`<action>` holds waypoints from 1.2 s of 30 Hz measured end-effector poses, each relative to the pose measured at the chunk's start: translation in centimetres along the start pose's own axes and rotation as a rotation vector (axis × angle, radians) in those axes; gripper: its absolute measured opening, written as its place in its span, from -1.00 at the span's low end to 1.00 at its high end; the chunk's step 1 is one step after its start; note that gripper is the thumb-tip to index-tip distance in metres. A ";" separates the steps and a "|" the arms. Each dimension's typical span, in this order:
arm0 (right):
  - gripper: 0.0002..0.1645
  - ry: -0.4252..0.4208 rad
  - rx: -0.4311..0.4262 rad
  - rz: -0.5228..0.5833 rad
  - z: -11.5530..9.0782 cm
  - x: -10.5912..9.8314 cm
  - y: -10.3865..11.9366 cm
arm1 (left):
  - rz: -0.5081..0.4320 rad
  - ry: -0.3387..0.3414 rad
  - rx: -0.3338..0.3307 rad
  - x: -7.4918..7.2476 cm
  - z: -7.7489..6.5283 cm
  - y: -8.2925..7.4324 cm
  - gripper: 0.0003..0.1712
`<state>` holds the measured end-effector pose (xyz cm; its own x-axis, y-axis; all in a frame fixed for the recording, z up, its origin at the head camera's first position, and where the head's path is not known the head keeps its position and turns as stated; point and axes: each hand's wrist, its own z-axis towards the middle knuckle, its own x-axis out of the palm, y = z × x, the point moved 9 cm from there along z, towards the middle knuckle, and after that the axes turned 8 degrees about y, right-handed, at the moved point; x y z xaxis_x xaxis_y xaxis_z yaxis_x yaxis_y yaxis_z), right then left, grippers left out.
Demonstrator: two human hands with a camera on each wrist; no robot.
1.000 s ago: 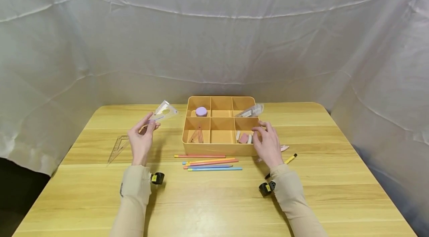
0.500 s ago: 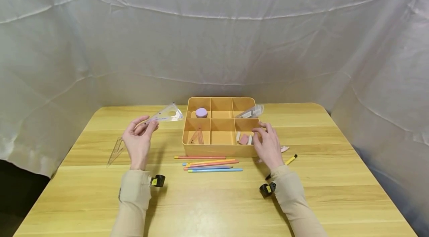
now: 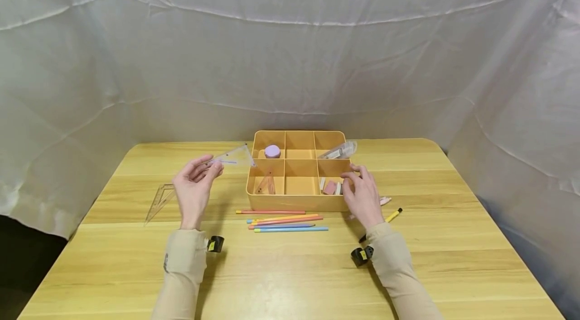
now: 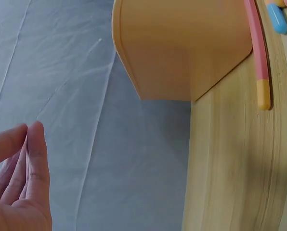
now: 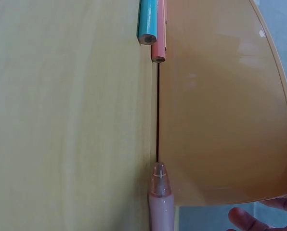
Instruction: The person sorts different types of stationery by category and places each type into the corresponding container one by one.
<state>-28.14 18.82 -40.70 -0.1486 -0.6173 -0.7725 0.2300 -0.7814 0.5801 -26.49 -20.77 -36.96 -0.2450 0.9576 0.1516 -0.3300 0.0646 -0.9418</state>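
Observation:
In the head view, my left hand (image 3: 195, 189) pinches a clear set square (image 3: 237, 157) by one end, between thumb and fingers. It is raised left of the orange compartment box (image 3: 299, 203), with its far edge close to the box's left rim. The left wrist view shows the thumb and a fingertip (image 4: 36, 132) together; the set square is hard to see there. My right hand (image 3: 362, 196) grips the box's right wall near the front corner. Inside the box are an orange set square (image 3: 266, 184), a purple round item (image 3: 272, 151), erasers (image 3: 330, 187) and a clear tube-like case (image 3: 340, 150).
Several pencils (image 3: 290, 229) lie before the box. Another clear set square (image 3: 159, 202) is on the table (image 3: 290, 274) at left. A yellow-and-black pen (image 3: 393, 215) and a pink pen (image 5: 161, 207) lie by the right hand. Grey cloth (image 3: 290, 68) hangs behind.
My left hand has turned the clear set square and carried it slightly right, nearer the box. The right hand stays at the box's right wall.

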 end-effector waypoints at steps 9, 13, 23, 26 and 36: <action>-0.71 -0.008 -0.006 -0.005 0.1 -0.1 0.1 | 0.102 0.088 0.029 1.1 -0.1 -0.4 -0.69; -0.71 -0.008 -0.006 -0.004 0.0 -0.1 0.1 | 0.183 0.133 0.047 1.7 -0.2 -0.9 -0.74; -0.71 -0.010 -0.011 -0.011 0.0 -0.1 0.1 | 0.561 0.241 0.112 3.4 -0.7 -2.0 -0.75; -0.70 -0.011 -0.012 -0.013 0.0 -0.1 0.1 | 0.613 0.277 0.127 3.9 -0.9 -1.9 -0.73; -0.69 -0.002 -0.002 -0.006 -0.1 0.0 0.1 | 0.730 0.353 0.126 4.8 -1.2 -1.1 -0.71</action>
<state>-28.05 18.78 -40.71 -0.1524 -0.6126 -0.7756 0.2309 -0.7851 0.5747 -26.24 -15.93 -35.51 -0.1436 0.7797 -0.6095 -0.3032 -0.6209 -0.7229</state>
